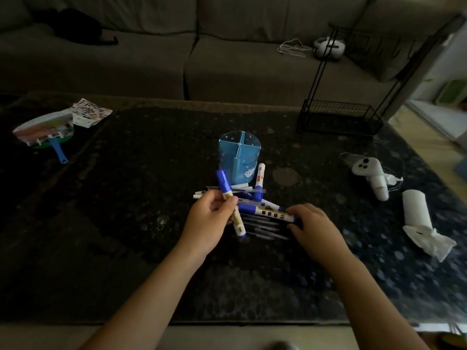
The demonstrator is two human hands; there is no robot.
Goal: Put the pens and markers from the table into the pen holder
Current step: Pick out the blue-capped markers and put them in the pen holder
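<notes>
Head view, the only one. Dark stone table (106,248), sofa (227,59) behind.

Pen holder (239,159): blue, round, split into compartments, upright at table centre, looks empty. Pile of pens and markers (262,223) lies just at its 6 o'clock, crossing one another. One marker (260,181) leans against the holder's side at about 4 o'clock.

Left hand (209,223): fingers closed round a blue-capped marker (228,202), lifted off the pile, cap end pointing toward 11 o'clock, up toward the holder. Right hand (312,227): fingers curled down onto the right end of a second marker (267,213) lying flat on the pile; touching it, but a firm grip cannot be told.

Step in hand, as I judge: first pickups, nothing yet in the holder. Next move calls for carrying the left hand's marker toward 12 o'clock, tipping it upright and dropping it into one compartment without knocking the light holder.

Around: hand fan (48,132) with blue handle at 10 o'clock, far left; black wire rack (338,117) at 1 o'clock; white controller (370,173) and tissue roll (419,215) at 3 o'clock, well apart from the work. Nothing blocks the path; the leaning marker and the tangled thin pens may shift or roll when neighbours are lifted.
</notes>
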